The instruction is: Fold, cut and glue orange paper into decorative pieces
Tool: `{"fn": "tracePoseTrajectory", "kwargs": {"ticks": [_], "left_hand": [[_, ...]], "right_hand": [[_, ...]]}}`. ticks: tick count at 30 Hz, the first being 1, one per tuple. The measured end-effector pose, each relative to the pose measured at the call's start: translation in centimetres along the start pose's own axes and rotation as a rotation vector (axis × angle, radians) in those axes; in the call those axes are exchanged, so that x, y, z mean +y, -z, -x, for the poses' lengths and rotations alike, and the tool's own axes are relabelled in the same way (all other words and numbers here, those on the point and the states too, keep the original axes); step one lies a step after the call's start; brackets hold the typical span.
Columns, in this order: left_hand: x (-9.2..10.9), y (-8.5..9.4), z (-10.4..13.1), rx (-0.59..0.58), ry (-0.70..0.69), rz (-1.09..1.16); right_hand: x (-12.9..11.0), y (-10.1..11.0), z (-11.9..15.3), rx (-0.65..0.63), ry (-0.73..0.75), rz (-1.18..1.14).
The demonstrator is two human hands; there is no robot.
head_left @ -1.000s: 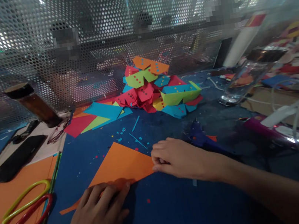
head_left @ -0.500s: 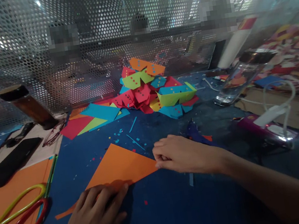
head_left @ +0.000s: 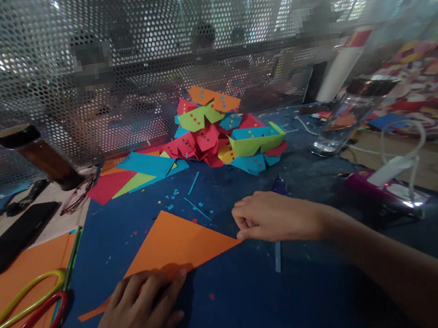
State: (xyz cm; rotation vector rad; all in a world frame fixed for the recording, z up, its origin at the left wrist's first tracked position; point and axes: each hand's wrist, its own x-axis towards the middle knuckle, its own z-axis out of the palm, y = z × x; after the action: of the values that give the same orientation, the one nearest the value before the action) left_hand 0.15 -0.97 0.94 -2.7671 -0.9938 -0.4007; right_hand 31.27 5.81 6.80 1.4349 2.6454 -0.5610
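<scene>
A sheet of orange paper (head_left: 173, 242), folded into a triangle, lies on the blue tabletop (head_left: 240, 309). My left hand (head_left: 141, 307) rests flat on its lower left edge, fingers spread and pressing down. A thin orange strip (head_left: 91, 315) sticks out to the left from under that hand. At the triangle's right tip is my right hand (head_left: 264, 217), its fingers curled closed; the tip meets the thumb, and whether it is pinched or just touched is hard to make out. Part of a dark blue tool (head_left: 279, 185) shows behind the right hand.
Folded, dotted paper pieces (head_left: 214, 132) are heaped at the back beside coloured sheets (head_left: 145, 167). Scissors (head_left: 28, 318) and a black phone (head_left: 16, 238) lie left. A brown bottle (head_left: 47, 159), a clear bottle (head_left: 346, 117) and a purple device (head_left: 388, 193) stand or lie around. Perforated metal screens the back.
My right hand has slid a little to the right along the paper's edge, uncovering more of its right tip. My left hand stays in place.
</scene>
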Motion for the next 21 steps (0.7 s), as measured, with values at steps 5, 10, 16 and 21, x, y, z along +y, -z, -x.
{"fn": "tracePoseTrajectory", "kwargs": {"ticks": [5, 10, 16, 21], "left_hand": [[-0.2, -0.4, 0.6, -0.078, 0.013, 0.010], [-0.2, -0.6, 0.6, -0.104, 0.034, 0.048], [0.1, -0.2, 0.0, -0.062, 0.035, 0.050], [0.1, -0.2, -0.1, -0.044, 0.020, 0.053]], "right_hand": [[-0.2, 0.1, 0.1, 0.010, -0.018, -0.018], [-0.2, 0.2, 0.4, -0.013, -0.019, -0.033], [-2.2, 0.0, 0.0, 0.229, 0.044, -0.192], [-4.6, -3.1, -1.6, 0.265, 0.241, -0.221]]}}
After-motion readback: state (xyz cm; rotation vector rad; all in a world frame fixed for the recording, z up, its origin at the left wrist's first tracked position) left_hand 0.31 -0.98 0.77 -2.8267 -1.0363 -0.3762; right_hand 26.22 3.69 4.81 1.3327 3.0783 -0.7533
